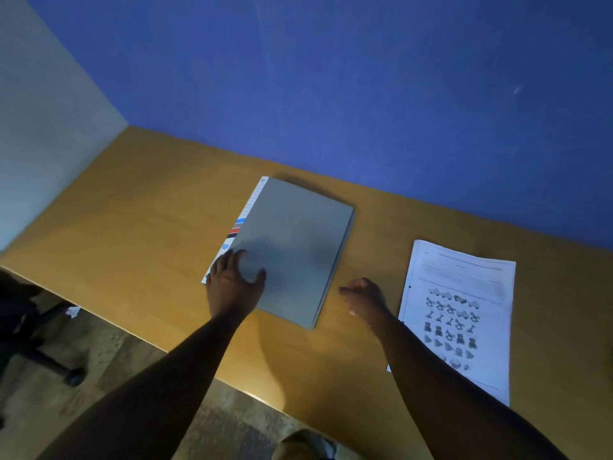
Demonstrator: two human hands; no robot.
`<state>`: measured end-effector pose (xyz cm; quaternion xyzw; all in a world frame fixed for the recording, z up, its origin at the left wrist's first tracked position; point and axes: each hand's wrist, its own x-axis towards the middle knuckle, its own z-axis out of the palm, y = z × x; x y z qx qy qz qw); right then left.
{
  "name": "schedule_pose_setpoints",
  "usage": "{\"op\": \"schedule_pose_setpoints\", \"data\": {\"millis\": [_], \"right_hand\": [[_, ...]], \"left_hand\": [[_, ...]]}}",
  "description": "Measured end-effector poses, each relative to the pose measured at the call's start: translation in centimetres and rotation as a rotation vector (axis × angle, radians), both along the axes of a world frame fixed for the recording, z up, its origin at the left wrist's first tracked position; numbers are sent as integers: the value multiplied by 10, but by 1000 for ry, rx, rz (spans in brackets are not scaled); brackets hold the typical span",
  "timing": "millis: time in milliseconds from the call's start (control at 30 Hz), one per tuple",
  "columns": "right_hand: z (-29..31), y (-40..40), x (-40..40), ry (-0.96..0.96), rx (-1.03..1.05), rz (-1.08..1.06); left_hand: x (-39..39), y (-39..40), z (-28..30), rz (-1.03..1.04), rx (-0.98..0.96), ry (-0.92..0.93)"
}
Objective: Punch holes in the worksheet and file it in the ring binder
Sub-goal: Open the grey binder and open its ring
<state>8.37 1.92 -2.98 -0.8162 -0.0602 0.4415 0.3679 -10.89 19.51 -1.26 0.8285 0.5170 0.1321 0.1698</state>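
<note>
Reaching forward from the near edge over a smooth, honey-coloured wooden tabletop (139,207), both bare forearms. Resting flat on the near left corner of the ring binder (292,247), the left hand (234,280), fingers spread and fairly straight, thumb splayed out onto the cover, nothing pinched or gripped. Hovering or lightly resting just off the binder's near right edge, the right hand (365,295), fingers loosely curled and pointing left, holding nothing; contact with the wood not clear. Lying closed and flat near the middle of the tabletop, the binder itself: a matte grey rectangular cover, slightly angled, with a white strip of index tabs (245,215) poking out along its left side, blue and red marks on it. Lying flat to the right, well apart from the binder and just beside the right forearm, the worksheet (464,310): thin white paper, printed with blurred text lines above and rows of small grey toy pictures below, a dark dot near its left margin, its near corner reaching close to the tabletop's edge. Below the tabletop at left, the dark base and castor of a chair (49,353) on a mottled floor. Rising behind, a plain blue wall (365,94), meeting a pale wall (43,127) at left.
</note>
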Motion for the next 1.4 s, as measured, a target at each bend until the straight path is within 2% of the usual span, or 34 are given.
{"op": "schedule_pose_setpoints", "data": {"millis": [200,333,767,1400], "right_hand": [[3,19,-16,13,-23,-33],[2,25,-25,39,-39,-38],[7,30,-42,69,-21,-65],[0,35,-38,281,45,-367]], "left_hand": [[-36,14,3,-223,-85,283],[-51,19,-3,-342,-99,378],[-60,20,-15,-370,-18,296],[-68,23,-22,-448,51,282]]}}
